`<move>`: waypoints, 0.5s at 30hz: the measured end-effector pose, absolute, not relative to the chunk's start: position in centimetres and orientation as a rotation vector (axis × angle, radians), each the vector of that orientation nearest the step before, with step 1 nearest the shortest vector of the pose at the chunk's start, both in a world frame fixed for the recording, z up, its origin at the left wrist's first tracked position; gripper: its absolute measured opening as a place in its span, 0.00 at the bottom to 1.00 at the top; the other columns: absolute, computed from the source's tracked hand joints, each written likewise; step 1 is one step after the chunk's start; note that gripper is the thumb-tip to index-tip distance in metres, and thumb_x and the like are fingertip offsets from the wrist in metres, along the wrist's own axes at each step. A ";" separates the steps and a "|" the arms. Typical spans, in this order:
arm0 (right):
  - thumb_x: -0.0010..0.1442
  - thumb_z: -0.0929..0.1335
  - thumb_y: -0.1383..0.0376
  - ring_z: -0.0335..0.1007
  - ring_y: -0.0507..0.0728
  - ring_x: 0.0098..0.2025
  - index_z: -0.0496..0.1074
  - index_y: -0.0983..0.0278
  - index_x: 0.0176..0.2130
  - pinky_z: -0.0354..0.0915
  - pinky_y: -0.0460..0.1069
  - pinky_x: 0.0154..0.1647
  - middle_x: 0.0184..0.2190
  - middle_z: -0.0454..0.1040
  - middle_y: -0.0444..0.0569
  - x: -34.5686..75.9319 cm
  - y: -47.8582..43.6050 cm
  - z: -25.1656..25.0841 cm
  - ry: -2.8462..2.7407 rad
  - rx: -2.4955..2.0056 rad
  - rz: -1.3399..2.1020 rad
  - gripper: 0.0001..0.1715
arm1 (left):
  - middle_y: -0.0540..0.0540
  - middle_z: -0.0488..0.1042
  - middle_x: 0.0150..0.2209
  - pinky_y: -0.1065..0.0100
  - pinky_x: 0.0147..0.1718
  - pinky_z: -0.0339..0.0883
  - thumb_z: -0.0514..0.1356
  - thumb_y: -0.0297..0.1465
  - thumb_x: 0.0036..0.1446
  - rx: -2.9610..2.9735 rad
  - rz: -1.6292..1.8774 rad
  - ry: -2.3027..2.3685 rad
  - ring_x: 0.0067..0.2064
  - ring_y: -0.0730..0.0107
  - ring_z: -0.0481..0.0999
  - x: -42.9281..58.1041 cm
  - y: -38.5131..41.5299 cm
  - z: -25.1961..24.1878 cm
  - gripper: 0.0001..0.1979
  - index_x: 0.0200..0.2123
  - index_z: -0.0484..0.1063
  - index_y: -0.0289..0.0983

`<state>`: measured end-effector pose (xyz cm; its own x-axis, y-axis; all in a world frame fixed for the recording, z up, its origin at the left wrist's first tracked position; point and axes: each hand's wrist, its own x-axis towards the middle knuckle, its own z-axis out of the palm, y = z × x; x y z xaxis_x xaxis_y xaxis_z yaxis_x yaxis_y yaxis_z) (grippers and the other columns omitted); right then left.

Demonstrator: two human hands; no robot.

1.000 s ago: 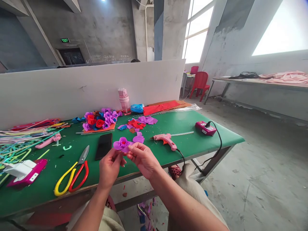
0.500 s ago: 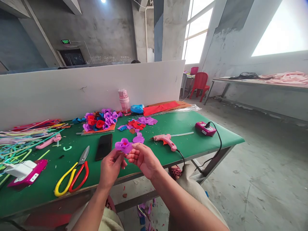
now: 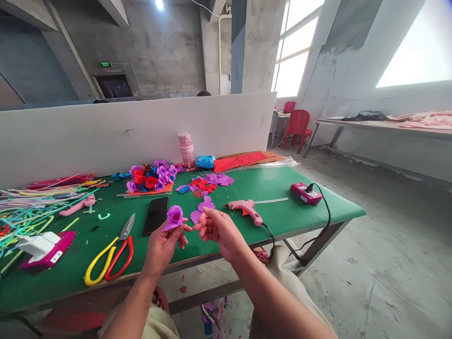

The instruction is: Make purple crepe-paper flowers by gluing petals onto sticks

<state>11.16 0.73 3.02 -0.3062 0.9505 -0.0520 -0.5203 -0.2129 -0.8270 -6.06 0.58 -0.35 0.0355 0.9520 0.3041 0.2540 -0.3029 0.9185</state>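
A green sign (image 3: 105, 64) over the doorway (image 3: 113, 86) is lit, its lower line apparently reading EXIT; the characters above it are too small to make out. Pale handwriting (image 3: 165, 89) runs along the grey wall (image 3: 169, 52) (several clusters, none legible), and the pale marks on the magenta socket box (image 3: 305, 193) cannot be read either.

The counter (image 3: 271, 183) has a green top littered with scraps. On it lie scissors (image 3: 122, 238), a black phone (image 3: 156, 215), a pink glue gun (image 3: 247, 207) and a heap of finished flowers (image 3: 151, 179). A white panel (image 3: 226, 122) stands along its far edge; beyond are a bright window (image 3: 294, 56), a red chair (image 3: 299, 126) and bare concrete floor (image 3: 370, 235).

The purple flower (image 3: 175, 216) is above the counter's near side, its base pinched in the left hand's (image 3: 165, 242) closed grip. The right hand (image 3: 221, 233) is loosely curled beside a purple petal (image 3: 196, 215); whether its grip has that petal, I cannot tell.
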 end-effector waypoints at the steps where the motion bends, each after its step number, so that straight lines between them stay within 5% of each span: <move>1: 0.49 0.71 0.51 0.62 0.46 0.19 0.68 0.66 0.24 0.58 0.42 0.22 0.21 0.73 0.45 11.3 0.8 3.1 -0.915 -0.727 1.656 0.21 | 0.51 0.74 0.22 0.70 0.24 0.67 0.58 0.38 0.57 1.656 1.307 1.211 0.21 0.73 0.71 -6.1 0.5 -0.2 0.13 0.40 0.73 0.35; 6: 0.48 0.72 0.53 0.59 0.46 0.20 0.67 0.66 0.25 0.57 0.43 0.24 0.20 0.73 0.44 11.5 0.9 2.8 -1.049 -0.765 1.487 0.19 | 0.47 0.78 0.30 0.68 0.26 0.69 0.57 0.37 0.58 1.691 1.316 1.097 0.22 0.73 0.72 -6.1 0.2 0.0 0.13 0.40 0.73 0.35; 15: 0.46 0.73 0.53 0.59 0.50 0.21 0.69 0.63 0.23 0.56 0.46 0.23 0.20 0.71 0.44 14.0 1.8 1.6 -1.213 -0.964 1.225 0.18 | 0.47 0.77 0.27 0.68 0.25 0.68 0.58 0.38 0.56 1.593 1.380 1.159 0.23 0.72 0.71 -5.8 0.4 0.1 0.13 0.37 0.74 0.35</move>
<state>14.00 1.84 1.59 -0.0613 0.9879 0.1424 -0.1525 0.1317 -0.9795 -5.78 0.38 0.12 0.0227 0.9410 0.3376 0.1706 -0.3364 0.9261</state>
